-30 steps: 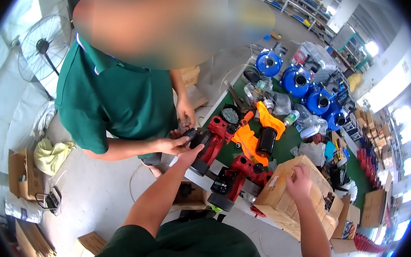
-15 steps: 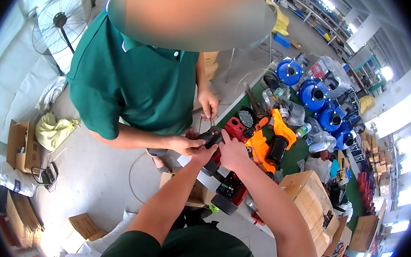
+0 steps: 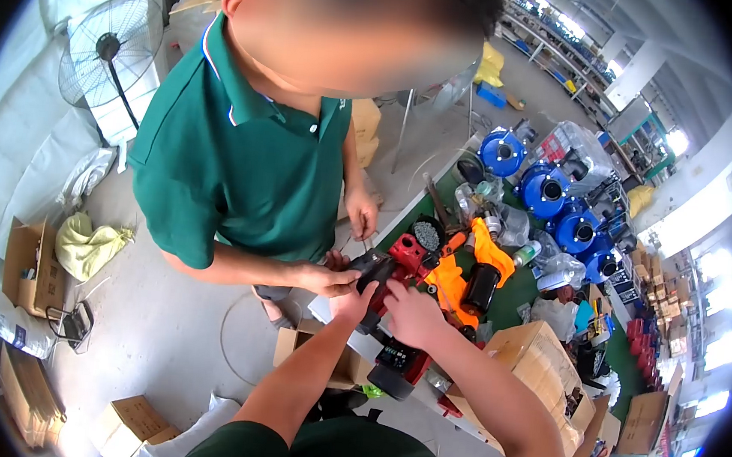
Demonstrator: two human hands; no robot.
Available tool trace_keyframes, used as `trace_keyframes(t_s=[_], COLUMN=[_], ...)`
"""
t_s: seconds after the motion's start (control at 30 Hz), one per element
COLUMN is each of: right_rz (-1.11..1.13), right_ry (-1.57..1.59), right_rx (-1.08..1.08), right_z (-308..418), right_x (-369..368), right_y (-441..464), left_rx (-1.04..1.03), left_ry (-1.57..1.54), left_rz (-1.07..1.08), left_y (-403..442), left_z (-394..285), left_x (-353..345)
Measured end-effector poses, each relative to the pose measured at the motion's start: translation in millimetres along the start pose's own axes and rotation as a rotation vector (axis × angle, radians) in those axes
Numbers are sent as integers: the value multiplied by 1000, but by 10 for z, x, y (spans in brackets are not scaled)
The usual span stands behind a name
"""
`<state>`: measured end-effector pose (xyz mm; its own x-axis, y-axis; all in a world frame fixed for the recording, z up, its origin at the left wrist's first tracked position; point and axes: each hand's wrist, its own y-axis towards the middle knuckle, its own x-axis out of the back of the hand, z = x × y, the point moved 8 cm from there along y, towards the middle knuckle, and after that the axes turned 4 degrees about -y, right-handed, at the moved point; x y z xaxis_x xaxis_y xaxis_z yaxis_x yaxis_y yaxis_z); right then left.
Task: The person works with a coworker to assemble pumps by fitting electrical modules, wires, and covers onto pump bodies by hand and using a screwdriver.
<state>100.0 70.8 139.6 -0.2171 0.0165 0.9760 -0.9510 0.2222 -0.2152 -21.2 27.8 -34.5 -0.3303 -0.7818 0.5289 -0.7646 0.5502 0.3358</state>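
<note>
A black molded part (image 3: 373, 269) is held between me and a co-worker. My left hand (image 3: 355, 301) grips its near side, thumb along the top. My right hand (image 3: 417, 317) is just to the right of it, fingers loosely bent and apart, over a red machine (image 3: 403, 359) with a black wheel-like end and a dark panel of small parts. The co-worker's hand (image 3: 328, 277) grips the part's left side. Their other hand (image 3: 361, 214) is above, by a thin cord. My fingers' undersides are hidden.
On the green-topped bench (image 3: 511, 302) lie a red casting (image 3: 410, 251), orange parts (image 3: 491, 254), a black cylinder (image 3: 481, 289) and several blue blowers (image 3: 548, 191). A cardboard box (image 3: 536, 362) stands at the bench's near side. A fan (image 3: 108, 47) stands behind the co-worker.
My right hand has drawn back from the black part, and its fingers have bent. My left hand stays on the part. The camera view has shifted slightly.
</note>
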Motion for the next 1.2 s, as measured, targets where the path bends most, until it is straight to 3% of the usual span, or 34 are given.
trace_keyframes(t_s=[0.13, 0.23, 0.27, 0.43, 0.53, 0.77, 0.93, 1.07, 1.2], right_rz=[-89, -186, -316, -372, -588, -626, -605, -614, -591], right_ry=[162, 135, 75, 485, 340, 293, 265, 251, 177], right_rx=[46, -121, -125, -710, -639, -612, -593, -577, -565], right_z=[-57, -514, -717, -1478, -1514, -1478, -1466, -1455, -1437], right_x=[374, 549, 533, 208, -67, -22, 10, 31, 34], right_y=[-858, -1529, -1780, -2626, -2738, -2730, -2686, -2670, -2651], left_rx=[-16, 144, 126, 53, 80, 176, 97, 172, 58], left_ry=[-50, -137, -125, -125, -323, -670, -624, -553, -488], left_rz=[-89, 288, 312, 397, 391, 425, 291, 370, 319], left_y=[-53, -173, -175, -104, -27, -32, -67, -92, -167], left_z=[-17, 303, 338, 514, 432, 213, 129, 213, 643], left_x=[51, -267, -283, -362, -272, -139, -38, -100, -486])
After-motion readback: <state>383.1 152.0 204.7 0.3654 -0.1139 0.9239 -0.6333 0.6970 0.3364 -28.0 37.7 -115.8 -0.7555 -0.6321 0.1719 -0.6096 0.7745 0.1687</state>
